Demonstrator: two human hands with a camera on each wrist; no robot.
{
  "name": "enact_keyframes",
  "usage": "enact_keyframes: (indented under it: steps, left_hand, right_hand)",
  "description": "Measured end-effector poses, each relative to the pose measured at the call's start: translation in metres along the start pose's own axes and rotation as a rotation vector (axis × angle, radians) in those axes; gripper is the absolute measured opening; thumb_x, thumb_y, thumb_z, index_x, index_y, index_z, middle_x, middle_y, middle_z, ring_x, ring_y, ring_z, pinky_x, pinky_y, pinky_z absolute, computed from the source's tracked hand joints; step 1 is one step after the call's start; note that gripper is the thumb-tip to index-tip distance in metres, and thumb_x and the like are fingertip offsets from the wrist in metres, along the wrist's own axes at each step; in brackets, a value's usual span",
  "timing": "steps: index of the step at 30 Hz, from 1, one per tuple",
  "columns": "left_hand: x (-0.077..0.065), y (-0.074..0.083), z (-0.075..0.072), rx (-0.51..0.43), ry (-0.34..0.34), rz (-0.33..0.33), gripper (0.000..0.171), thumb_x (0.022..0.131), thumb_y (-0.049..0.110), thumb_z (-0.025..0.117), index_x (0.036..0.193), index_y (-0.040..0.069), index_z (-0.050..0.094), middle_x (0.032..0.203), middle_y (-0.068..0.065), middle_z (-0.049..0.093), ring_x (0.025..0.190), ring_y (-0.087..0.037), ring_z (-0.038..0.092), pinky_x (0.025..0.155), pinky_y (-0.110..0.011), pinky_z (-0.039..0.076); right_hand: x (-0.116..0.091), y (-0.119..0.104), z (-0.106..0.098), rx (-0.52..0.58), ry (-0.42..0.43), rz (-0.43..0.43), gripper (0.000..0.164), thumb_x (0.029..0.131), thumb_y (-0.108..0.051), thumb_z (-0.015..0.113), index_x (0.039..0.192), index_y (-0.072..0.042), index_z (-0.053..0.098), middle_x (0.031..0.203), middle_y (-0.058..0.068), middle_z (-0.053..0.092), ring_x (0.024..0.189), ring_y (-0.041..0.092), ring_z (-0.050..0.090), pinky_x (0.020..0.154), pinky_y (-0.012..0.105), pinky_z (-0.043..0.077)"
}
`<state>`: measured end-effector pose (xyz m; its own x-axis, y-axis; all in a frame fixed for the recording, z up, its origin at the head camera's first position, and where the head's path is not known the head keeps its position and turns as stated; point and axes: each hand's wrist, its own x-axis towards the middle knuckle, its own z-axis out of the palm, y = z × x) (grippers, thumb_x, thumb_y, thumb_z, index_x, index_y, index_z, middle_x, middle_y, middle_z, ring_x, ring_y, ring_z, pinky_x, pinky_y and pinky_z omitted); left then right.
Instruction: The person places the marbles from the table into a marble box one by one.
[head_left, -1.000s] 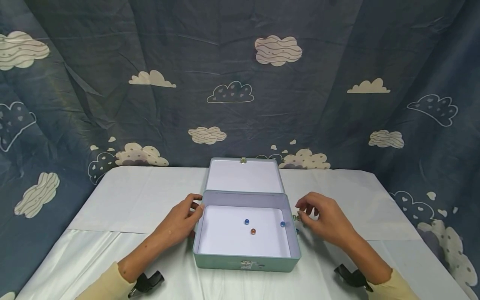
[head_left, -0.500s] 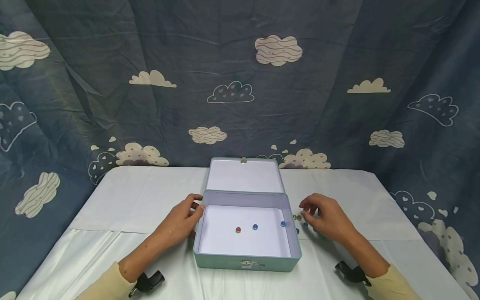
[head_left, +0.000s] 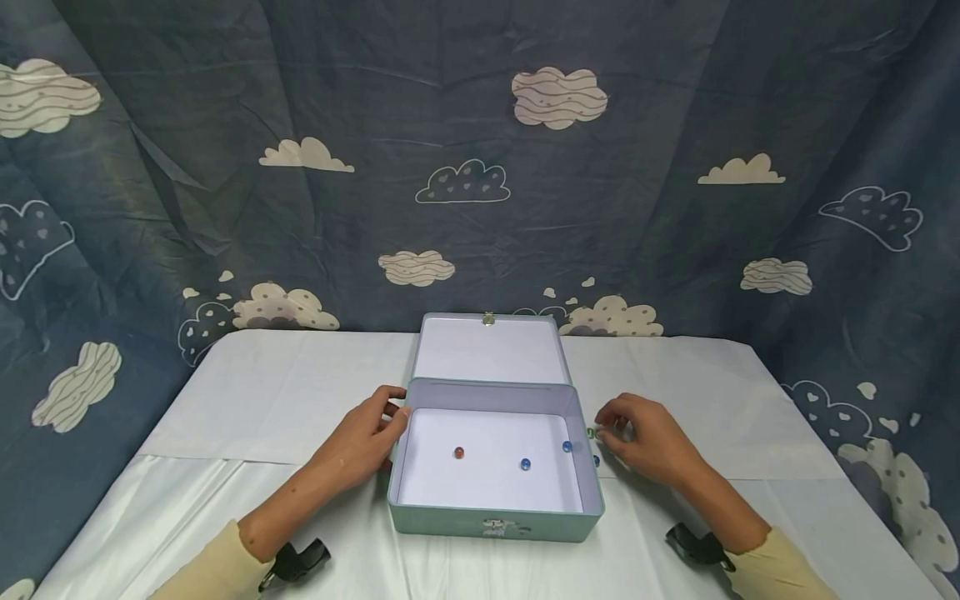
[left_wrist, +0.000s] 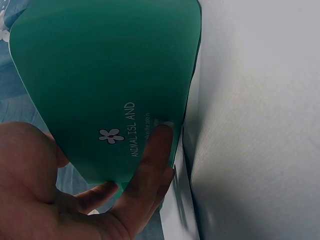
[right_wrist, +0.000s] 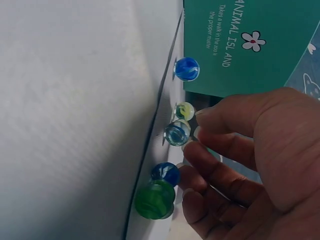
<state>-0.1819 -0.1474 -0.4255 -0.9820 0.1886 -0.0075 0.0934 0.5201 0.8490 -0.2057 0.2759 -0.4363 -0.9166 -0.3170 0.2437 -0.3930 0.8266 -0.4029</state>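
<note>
An open green tin box [head_left: 495, 525] with a white inside stands on the cloth. Two blue marbles [head_left: 526, 464] and a reddish-brown marble [head_left: 459, 452] lie on its floor. My left hand [head_left: 363, 437] grips the box's left wall, thumb at the rim and a finger pressed on the printed outer side [left_wrist: 100, 75]. Beside the right wall, my right hand [head_left: 645, 437] has bent fingers right at several loose marbles. Nearest its thumb in the right wrist view are a yellow marble [right_wrist: 185, 111] and a clear marble [right_wrist: 177, 133]; I cannot tell whether they are pinched.
Also by the right wall lie a blue marble [right_wrist: 187, 69], a darker blue marble [right_wrist: 166, 173] and a larger-looking green marble [right_wrist: 154, 200]. The box's hinged lid [head_left: 491, 350] leans back behind it. White cloth [head_left: 262, 400] covers the table; a dark cloud-patterned curtain [head_left: 375, 200] hangs behind.
Inside the box the reddish-brown marble has rolled left and one blue marble has rolled right. My right hand shifted out slightly, then back towards the box and nearer me. The left hand stays put.
</note>
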Motion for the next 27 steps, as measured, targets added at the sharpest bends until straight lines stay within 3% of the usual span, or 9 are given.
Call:
enact_keyframes:
  steps: [13,27]
  left_hand:
    - [0.0,0.0,0.0001,0.01,0.005,0.0,0.043,0.112,0.029,0.054,0.15,0.007,0.05,0.127,-0.015,0.068,0.108,-0.024,0.072,0.062,-0.03,0.06]
    - [-0.0007,0.0009,0.0007,0.011,0.007,-0.002,0.044,0.112,0.029,0.054,0.15,0.006,0.05,0.127,-0.017,0.067,0.109,-0.025,0.072,0.062,-0.031,0.061]
  right_hand:
    - [-0.0016,0.0024,0.0062,-0.017,-0.001,-0.028,0.016,0.085,-0.003,0.083,0.095,-0.013,0.076,0.09,-0.007,0.068,0.082,0.01,0.062,0.071,0.034,0.055]
    - [-0.001,-0.0003,0.0069,-0.022,-0.033,0.014,0.017,0.085,-0.001,0.082,0.094,-0.015,0.075,0.089,-0.007,0.066,0.08,0.009,0.059,0.07,0.034,0.053]
